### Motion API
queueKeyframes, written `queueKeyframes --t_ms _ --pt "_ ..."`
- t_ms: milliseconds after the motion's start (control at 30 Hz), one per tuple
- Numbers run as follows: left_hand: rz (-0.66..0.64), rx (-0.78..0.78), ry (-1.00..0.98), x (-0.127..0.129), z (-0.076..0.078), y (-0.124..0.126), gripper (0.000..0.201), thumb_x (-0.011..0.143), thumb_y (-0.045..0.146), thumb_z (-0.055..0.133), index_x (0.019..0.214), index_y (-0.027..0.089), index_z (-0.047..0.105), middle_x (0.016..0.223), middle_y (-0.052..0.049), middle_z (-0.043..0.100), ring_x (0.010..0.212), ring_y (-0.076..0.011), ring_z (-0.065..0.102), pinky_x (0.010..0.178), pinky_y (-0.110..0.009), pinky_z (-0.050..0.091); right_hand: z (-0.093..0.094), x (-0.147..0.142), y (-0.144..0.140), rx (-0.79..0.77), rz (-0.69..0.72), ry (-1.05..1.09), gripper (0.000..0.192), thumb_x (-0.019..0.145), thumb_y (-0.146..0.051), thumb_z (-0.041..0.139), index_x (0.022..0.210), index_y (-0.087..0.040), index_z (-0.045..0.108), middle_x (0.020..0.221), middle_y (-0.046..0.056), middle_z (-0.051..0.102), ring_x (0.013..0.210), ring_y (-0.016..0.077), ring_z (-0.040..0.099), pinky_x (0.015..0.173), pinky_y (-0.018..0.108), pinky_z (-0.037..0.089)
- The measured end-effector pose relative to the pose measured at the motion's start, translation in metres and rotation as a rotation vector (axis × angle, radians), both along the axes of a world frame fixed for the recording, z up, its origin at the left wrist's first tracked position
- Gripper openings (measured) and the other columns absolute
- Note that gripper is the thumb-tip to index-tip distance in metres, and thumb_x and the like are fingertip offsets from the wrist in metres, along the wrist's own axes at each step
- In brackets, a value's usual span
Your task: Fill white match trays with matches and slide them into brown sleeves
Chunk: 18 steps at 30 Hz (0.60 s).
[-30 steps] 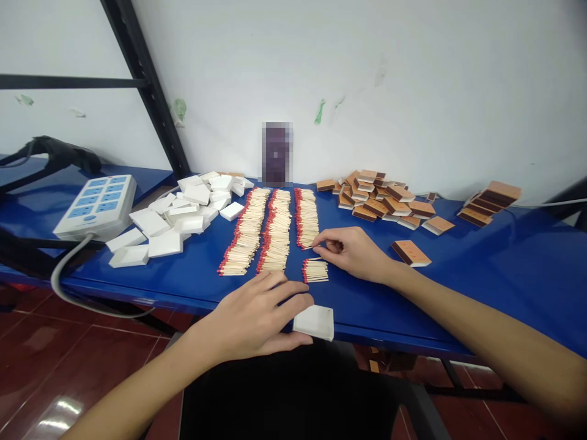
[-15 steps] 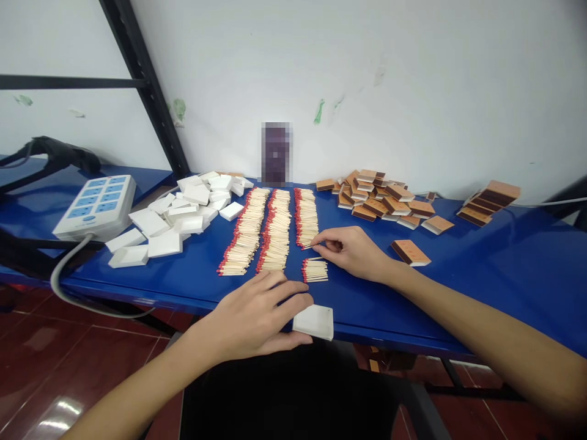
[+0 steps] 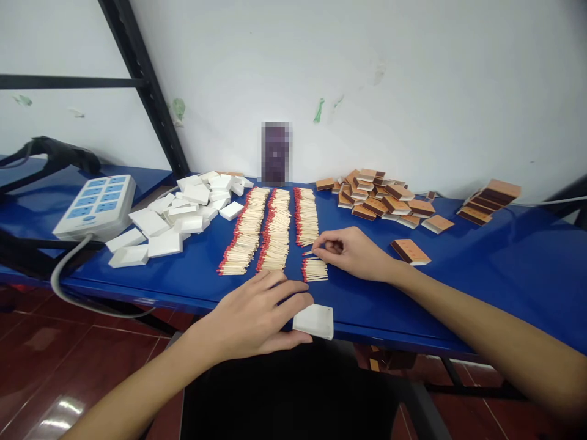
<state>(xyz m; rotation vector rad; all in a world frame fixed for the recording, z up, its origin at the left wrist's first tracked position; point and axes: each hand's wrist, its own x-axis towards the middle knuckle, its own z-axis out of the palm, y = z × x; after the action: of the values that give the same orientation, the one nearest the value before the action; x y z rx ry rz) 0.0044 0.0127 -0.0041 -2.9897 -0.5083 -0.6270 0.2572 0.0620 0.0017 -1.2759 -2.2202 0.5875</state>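
My right hand (image 3: 351,249) is pinched on a single match (image 3: 307,253), whose red head points left. Just below the fingertips lies a small group of matches (image 3: 315,269) laid side by side, heads to the left. A longer row of matches (image 3: 306,217) stretches away above the fingers. At the table's front edge, my left hand (image 3: 263,311) has its fingers and thumb on the left end of a white matchbox tray (image 3: 316,322). Inside, the tray shows no matches. Left of the long row are two more rows of matches (image 3: 247,232).
White trays (image 3: 167,214) are heaped at the left beside a power strip (image 3: 98,205). Matchbox sleeves (image 3: 383,194) pile up at the back right, with a stack of sleeves (image 3: 490,200) farther right. One sleeve (image 3: 409,250) lies near my right forearm. A blurred dark rectangle (image 3: 276,153) stands against the wall.
My right fingertips have come slightly toward me, from the near end of the long row to just above the small group, with a match between them. The left hand and tray have stayed put.
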Motion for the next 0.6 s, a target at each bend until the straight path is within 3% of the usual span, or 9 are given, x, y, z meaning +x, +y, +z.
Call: queueKeyframes --t_ms 133,300,600 --pt "-0.007 0.009 0.006 -0.0002 0.0001 -0.0002 0.038 0.097 0.047 0.052 0.115 0.015 0.059 0.118 -0.010 0.066 0.103 -0.0262 0.058 0.093 -0.041 0.048 0.0023 0.0004 -0.0027 -0.019 0.003 0.056 0.033 0.092 -0.042 0.053 0.077 -0.016 0.066 0.056 -0.004 0.046 0.052 0.0095 0.037 0.050 0.024 0.029" --pt "0.002 0.011 0.010 0.0000 0.0007 -0.0005 0.038 0.097 0.047 0.052 0.115 0.014 0.059 0.118 -0.011 0.066 0.104 -0.0266 0.058 0.093 -0.042 0.048 -0.0029 0.0024 0.0019 0.128 -0.016 -0.002 0.026 0.095 -0.035 0.051 0.095 -0.017 0.069 0.053 -0.007 0.040 0.049 0.0090 0.034 0.052 0.024 0.028" --pt "0.003 0.007 0.006 -0.0001 -0.0012 -0.0003 0.038 0.097 0.047 0.051 0.115 0.015 0.059 0.118 -0.010 0.066 0.103 -0.0270 0.058 0.092 -0.042 0.049 -0.0050 0.0012 0.0066 0.196 -0.033 -0.099 0.019 0.092 -0.029 0.056 0.092 -0.017 0.070 0.051 -0.007 0.040 0.047 0.0093 0.037 0.051 0.024 0.028"
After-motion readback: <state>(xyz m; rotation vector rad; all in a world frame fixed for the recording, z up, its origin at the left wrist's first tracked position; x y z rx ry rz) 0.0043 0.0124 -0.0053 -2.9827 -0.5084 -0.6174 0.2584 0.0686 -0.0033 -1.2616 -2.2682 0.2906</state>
